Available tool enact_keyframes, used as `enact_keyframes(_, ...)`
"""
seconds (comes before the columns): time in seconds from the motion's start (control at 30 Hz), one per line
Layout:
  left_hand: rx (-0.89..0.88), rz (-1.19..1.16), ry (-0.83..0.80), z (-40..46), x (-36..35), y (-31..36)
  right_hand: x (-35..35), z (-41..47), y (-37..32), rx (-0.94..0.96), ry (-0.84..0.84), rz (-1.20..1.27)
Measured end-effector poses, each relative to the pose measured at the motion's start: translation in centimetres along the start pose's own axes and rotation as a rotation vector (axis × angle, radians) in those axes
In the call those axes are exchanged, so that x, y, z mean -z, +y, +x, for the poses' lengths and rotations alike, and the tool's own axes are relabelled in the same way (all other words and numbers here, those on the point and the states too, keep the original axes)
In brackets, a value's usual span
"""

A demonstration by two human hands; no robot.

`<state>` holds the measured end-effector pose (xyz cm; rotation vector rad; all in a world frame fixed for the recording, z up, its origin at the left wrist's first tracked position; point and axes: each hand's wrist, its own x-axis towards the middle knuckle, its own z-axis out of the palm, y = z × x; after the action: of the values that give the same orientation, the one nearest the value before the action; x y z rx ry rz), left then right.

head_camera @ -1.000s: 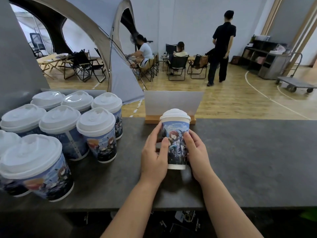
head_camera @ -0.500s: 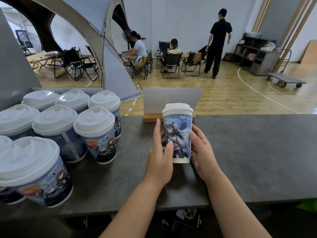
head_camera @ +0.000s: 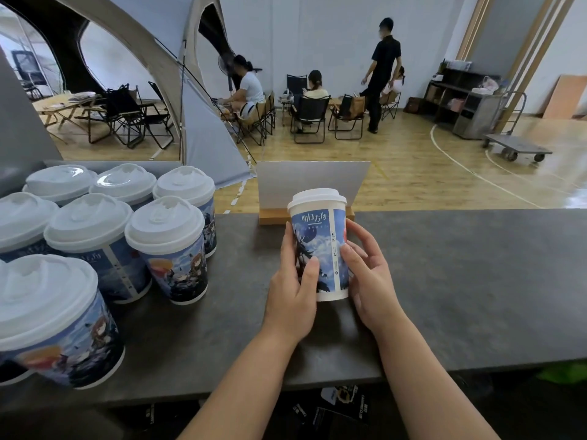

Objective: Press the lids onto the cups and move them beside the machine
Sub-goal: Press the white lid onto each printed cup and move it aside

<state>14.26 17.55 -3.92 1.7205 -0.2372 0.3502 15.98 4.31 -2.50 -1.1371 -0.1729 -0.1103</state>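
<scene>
On the dark grey worktop (head_camera: 460, 281), near its middle, stands a paper cup (head_camera: 320, 249) printed in blue with a dark-haired cartoon figure, clouds and white characters; its white dome lid (head_camera: 316, 198) sits flush on the rim. Both hands grasp it: the left hand (head_camera: 293, 290) wraps its side with the thumb across the print, the right hand (head_camera: 370, 277) cups the other side, each grip clenched on the cup. At the left, a cluster of lidded cups (head_camera: 95, 236) with similar prints crowds together; the nearest ones are cut off by the frame edge. Behind the cup a white sign (head_camera: 313, 182) in a wooden base is partly hidden.
</scene>
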Motion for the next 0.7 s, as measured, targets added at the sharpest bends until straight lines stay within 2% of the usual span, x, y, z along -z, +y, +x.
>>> enact_keyframes(0.33,-0.028,0.034,0.121,0.12,0.08,0.06,0.0,-0.22,-0.08,0.001,0.045,-0.061)
enact_keyframes(0.53,-0.107,-0.013,0.002,-0.18,0.19,0.3,-0.07,-0.14,0.36,-0.04,0.031,-0.134)
enact_keyframes(0.7,-0.109,-0.023,0.025,-0.14,0.04,-0.24,-0.03,-0.19,0.22,-0.031,0.021,-0.074)
